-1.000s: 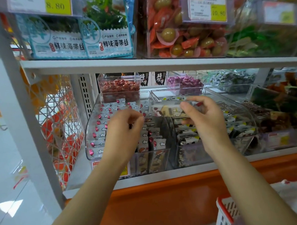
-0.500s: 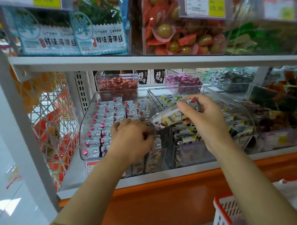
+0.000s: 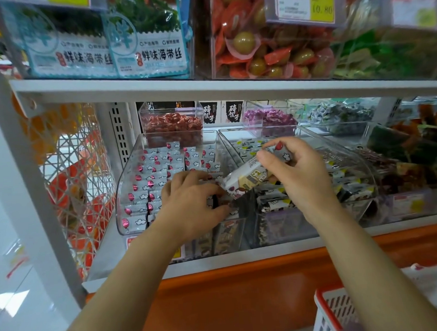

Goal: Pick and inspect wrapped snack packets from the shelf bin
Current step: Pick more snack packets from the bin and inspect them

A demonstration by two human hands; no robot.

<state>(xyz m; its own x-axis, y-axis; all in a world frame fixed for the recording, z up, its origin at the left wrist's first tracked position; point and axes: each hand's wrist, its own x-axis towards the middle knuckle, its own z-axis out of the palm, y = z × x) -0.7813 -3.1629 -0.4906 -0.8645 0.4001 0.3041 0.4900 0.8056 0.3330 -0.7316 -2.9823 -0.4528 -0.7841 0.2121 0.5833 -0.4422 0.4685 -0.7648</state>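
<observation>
Got one wrapped packet [image 3: 248, 181] pinched in the right grip [image 3: 300, 171], thumb and fingertips closed on its upper end. Held level and up high a second ago. Now tipped, low end pointing down-left at the divider between the two clear bins, hanging just above the black-and-white packets [image 3: 274, 203] in the right bin.

Dropped the left grip [image 3: 191, 201] as well. Was up near the packet's end, now down in the left bin [image 3: 121, 207], fingers curled over the balloon-print packets [image 3: 150, 183] at the front. Can't tell if it's actually closed on one or just rummaging, all hidden under the knuckles.

Reads like done checking the first one and going for a second, so mid-task, not finished. No idea yet whether the tipped one is headed back into a bin or over to the red-and-white basket [image 3: 329, 308] at the lower right.

Worth watching: only pinched by one end, shiny wrapper, could easily slide out while busy on the other side.
</observation>
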